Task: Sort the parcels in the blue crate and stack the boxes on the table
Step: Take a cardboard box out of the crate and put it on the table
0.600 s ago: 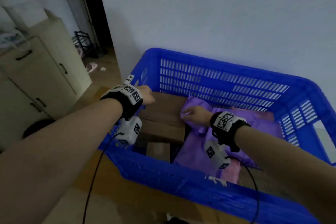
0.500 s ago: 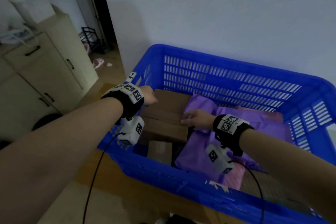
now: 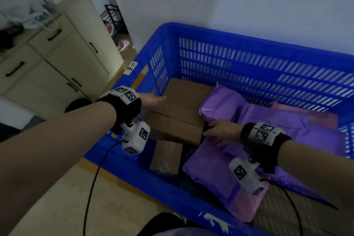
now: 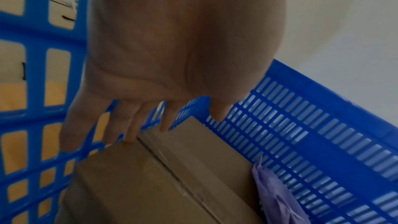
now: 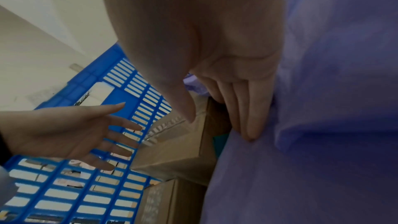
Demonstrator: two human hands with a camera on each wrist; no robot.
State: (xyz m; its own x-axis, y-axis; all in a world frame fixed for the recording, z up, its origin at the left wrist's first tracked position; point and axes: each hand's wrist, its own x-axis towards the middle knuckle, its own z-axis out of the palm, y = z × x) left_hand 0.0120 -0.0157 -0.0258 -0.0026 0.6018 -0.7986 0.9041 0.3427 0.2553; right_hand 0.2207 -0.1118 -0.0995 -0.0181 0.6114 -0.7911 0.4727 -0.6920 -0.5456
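Observation:
A blue slatted crate (image 3: 249,41) holds a large brown cardboard box (image 3: 183,109) at its left, with a smaller box (image 3: 166,156) in front of it. Purple mailer bags (image 3: 268,120) fill the right half, and a pink parcel (image 3: 247,205) lies at the near edge. My left hand (image 3: 153,101) hovers with straight, spread fingers (image 4: 133,125) over the big box's left edge, beside the crate wall (image 4: 323,108). My right hand (image 3: 220,130) has straight fingers (image 5: 247,117) slid between the box's right side (image 5: 178,142) and a purple bag (image 5: 323,125). Its thumb touches the box top.
A white wall stands right behind the crate. A cream cabinet (image 3: 57,59) with black handles is to the left, and beyond it is a doorway with pink slippers (image 3: 122,44). Black cables (image 3: 95,178) hang from both wrist cameras over the pale floor.
My right hand slid off the top of the purple bag, down to the big box's right edge. My left hand went from curled near the crate rim to stretched out over the box.

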